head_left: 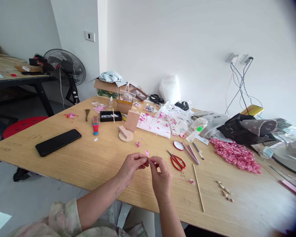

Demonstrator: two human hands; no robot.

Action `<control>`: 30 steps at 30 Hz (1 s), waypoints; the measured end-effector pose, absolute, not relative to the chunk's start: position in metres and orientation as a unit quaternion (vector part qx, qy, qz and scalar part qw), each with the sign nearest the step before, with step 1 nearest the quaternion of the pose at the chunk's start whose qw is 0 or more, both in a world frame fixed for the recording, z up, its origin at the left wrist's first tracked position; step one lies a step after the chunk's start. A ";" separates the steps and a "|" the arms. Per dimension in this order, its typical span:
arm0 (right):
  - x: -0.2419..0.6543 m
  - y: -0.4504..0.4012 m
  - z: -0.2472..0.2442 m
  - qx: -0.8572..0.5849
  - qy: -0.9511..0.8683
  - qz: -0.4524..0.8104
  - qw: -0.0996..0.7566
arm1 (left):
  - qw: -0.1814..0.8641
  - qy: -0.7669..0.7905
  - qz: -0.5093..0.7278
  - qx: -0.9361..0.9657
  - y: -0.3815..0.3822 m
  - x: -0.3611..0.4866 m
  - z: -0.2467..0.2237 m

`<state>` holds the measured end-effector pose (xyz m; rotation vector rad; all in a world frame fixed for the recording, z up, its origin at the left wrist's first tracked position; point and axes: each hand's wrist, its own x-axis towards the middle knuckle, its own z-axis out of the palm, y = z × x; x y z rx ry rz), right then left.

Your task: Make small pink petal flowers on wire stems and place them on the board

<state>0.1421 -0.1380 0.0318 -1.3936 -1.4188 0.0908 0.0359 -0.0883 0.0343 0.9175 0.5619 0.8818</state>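
Between my fingertips a small pink flower stands up, petals on top. My left hand is closed, its thumb and forefinger pinching the flower's base. My right hand pinches at the same spot; a fine thread or stem may be there, too thin to make out. Just beyond lies another pink flower piece beside a round wooden base. Red-handled scissors rest to the right of my hands. A small pink thread spool lies near a thin wooden stick.
A black phone and a red-handled brush are on the left. A white cloth with pink flower sprigs lies at the back. To the right are tweezers, a roll of tape, a pink bead-like heap and several peanut shells.
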 end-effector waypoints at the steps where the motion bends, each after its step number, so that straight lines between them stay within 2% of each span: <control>1: 0.142 -0.137 0.031 -0.581 -0.602 0.028 0.546 | 0.770 0.255 0.405 0.422 -0.088 0.036 0.035; 16: 0.140 -0.134 0.022 -0.562 -0.563 0.018 0.606 | 0.786 0.242 0.406 0.398 -0.089 0.037 0.034; 30: 0.143 -0.137 0.014 -0.563 -0.597 -0.080 0.566 | 0.786 0.257 0.397 0.399 -0.089 0.038 0.032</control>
